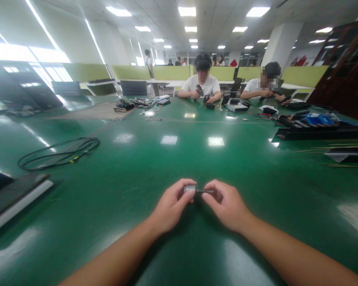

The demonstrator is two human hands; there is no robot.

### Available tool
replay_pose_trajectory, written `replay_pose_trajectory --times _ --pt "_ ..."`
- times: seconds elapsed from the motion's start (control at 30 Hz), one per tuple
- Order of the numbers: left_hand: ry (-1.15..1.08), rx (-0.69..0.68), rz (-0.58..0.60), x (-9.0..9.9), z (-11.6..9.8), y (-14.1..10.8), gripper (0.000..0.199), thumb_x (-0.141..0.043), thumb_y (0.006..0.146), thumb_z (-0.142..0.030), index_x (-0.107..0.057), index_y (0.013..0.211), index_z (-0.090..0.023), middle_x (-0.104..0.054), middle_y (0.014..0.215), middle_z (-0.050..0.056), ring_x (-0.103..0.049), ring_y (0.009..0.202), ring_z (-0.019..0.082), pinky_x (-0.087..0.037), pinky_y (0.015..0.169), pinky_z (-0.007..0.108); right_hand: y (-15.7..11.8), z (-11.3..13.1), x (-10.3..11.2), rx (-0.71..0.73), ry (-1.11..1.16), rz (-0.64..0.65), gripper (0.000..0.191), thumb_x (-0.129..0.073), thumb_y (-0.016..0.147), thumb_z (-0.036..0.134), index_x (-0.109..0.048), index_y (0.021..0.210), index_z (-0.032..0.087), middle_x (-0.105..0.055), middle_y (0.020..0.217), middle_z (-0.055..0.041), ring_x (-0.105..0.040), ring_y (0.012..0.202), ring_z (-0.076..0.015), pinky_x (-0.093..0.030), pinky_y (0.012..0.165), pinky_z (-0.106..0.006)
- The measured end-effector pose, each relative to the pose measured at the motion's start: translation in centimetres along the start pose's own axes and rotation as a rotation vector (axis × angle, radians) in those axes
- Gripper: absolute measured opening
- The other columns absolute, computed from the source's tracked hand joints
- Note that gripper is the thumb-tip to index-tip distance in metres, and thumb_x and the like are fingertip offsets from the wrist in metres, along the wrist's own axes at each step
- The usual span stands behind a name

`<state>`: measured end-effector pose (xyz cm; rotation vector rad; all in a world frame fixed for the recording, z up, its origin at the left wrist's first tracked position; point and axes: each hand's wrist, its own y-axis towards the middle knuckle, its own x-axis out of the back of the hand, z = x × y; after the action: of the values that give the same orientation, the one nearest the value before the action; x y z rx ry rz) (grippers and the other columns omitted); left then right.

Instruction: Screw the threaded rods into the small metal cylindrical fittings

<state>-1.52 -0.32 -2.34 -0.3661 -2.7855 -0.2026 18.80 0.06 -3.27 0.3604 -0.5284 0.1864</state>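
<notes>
Just above the green tabletop [131,159], my left hand [174,202] is closed on a small silvery cylinder [189,188]. A thin dark shaft [203,191] extends from the cylinder towards the right. My right hand [225,200] pinches the far end of this shaft between thumb and fingers. The exact kind of object is too small to tell. Both hands are side by side at the lower middle of the view, a short gap apart.
A coiled black cable [59,155] lies at the left, behind a dark flat object with a white edge [20,206]. Black trays [322,133] and blue packs [319,119] are at the right. Two people [201,85] handle parts across the table.
</notes>
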Motion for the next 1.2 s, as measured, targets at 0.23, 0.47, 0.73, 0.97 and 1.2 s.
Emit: replay_pose_trajectory --times 0.23,0.47,0.73,0.97,1.2 --pt "-0.061 -0.001 -0.023 -0.04 0.12 0.03 0.028 -0.056 0.092 -0.038 -0.06 0.113 -0.019 -0.062 0.083 0.001 -0.059 0.076 0.016 -0.045 0.074 0.026 0.03 -0.09 0.0 -0.016 0.014 0.008 0.01 -0.061 0.089 0.03 -0.066 0.088 0.02 -0.062 0.071 0.0016 -0.054 0.062 -0.0144 -0.038 0.059 -0.025" --pt "-0.065 0.012 -0.046 0.02 0.08 0.12 0.029 -0.056 0.092 -0.038 -0.059 0.113 -0.019 -0.062 0.079 0.0 -0.059 0.074 0.016 -0.045 0.073 0.026 0.11 -0.1 0.07 -0.048 0.048 -0.002 0.014 -0.059 0.091 0.033 -0.065 0.089 0.02 -0.059 0.069 0.0023 -0.052 0.061 -0.0139 -0.037 0.058 -0.025" --pt "-0.077 0.027 -0.079 0.07 -0.03 0.27 0.03 -0.057 0.091 -0.04 -0.061 0.111 -0.018 -0.063 0.082 0.001 -0.06 0.073 0.015 -0.047 0.072 0.026 0.11 -0.17 0.12 -0.065 0.088 -0.013 0.015 -0.059 0.092 0.034 -0.064 0.088 0.02 -0.058 0.068 0.0031 -0.051 0.06 -0.0129 -0.036 0.056 -0.025" --pt "-0.07 0.032 -0.112 0.22 -0.04 0.3 0.034 -0.057 0.09 -0.043 -0.061 0.111 -0.018 -0.063 0.082 0.002 -0.06 0.073 0.016 -0.047 0.072 0.026 0.12 -0.14 0.17 -0.068 0.113 -0.015 0.016 -0.057 0.093 0.034 -0.064 0.09 0.02 -0.059 0.07 0.0026 -0.052 0.062 -0.0135 -0.037 0.058 -0.025" --pt "-0.083 0.047 -0.156 0.46 -0.01 0.43 0.033 -0.056 0.091 -0.044 -0.062 0.11 -0.017 -0.063 0.072 0.0 -0.059 0.069 0.016 -0.046 0.07 0.027 0.29 -0.87 0.19 -0.098 0.235 -0.032 0.026 -0.051 0.097 0.038 -0.06 0.084 0.019 -0.061 0.072 0.0006 -0.057 0.067 -0.0149 -0.041 0.064 -0.026"
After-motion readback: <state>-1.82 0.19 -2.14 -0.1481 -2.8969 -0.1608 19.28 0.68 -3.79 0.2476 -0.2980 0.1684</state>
